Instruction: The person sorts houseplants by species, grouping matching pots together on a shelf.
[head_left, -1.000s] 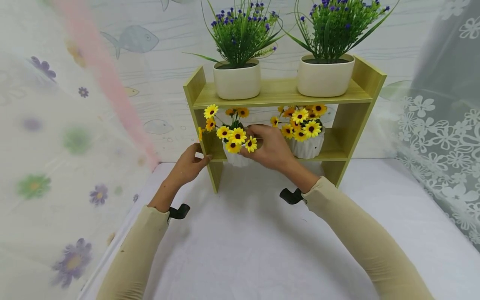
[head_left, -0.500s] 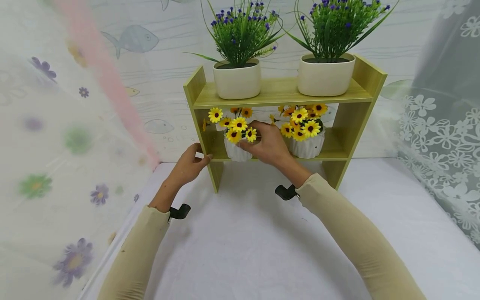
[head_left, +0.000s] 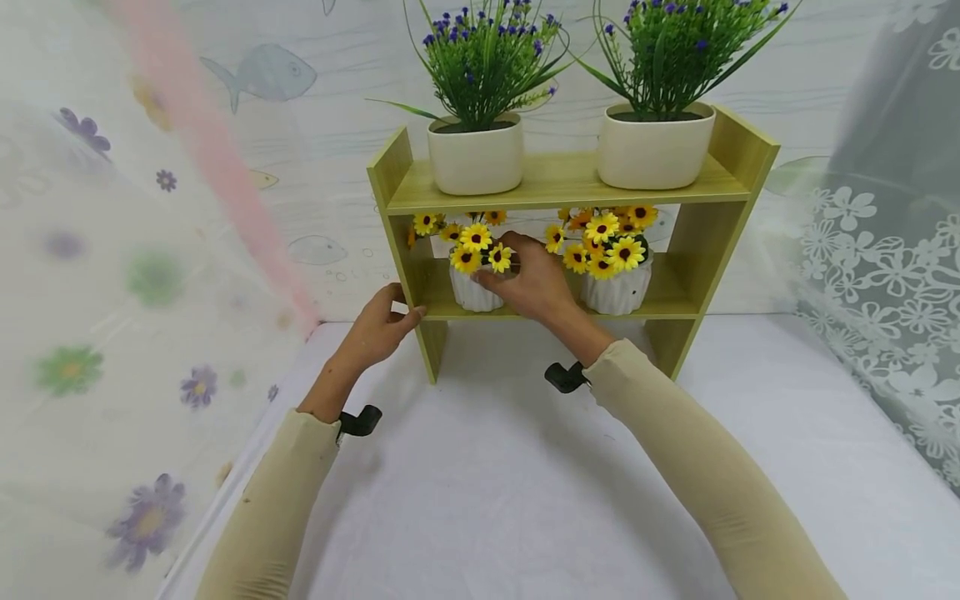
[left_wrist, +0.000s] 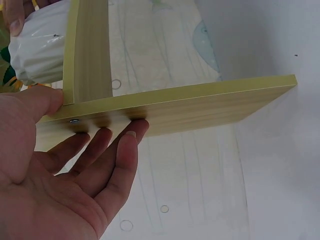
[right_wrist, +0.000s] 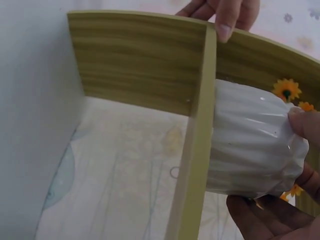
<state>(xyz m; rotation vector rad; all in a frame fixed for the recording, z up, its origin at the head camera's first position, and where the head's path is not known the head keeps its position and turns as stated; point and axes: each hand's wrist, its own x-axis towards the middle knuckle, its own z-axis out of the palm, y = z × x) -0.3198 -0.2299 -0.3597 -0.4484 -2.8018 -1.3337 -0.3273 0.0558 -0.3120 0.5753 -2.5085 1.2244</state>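
Note:
My right hand (head_left: 538, 283) grips a ribbed white flower pot (head_left: 472, 292) near its rim, with yellow daisy-like flowers (head_left: 476, 237) spreading above it. The pot's base meets the lower board of a light wooden shelf (head_left: 558, 177), at the left end. In the right wrist view, the thumb and fingers (right_wrist: 270, 215) lie on either side of the pot (right_wrist: 255, 142). My left hand (head_left: 378, 329) holds the shelf's left side panel (left_wrist: 185, 105), thumb at the front edge and fingertips against the outer face.
A second white pot (head_left: 618, 292) of yellow flowers stands on the lower board to the right. Two cream planters, left (head_left: 476, 162) and right (head_left: 656, 154), with purple-flowered plants stand on the top board. The shelf stands on a white-covered table (head_left: 487, 467) before a fish-print backdrop (head_left: 277, 75).
The right hand has pushed the flower pot back and slightly up, from in front of the lower board onto it. The left hand stays on the side panel.

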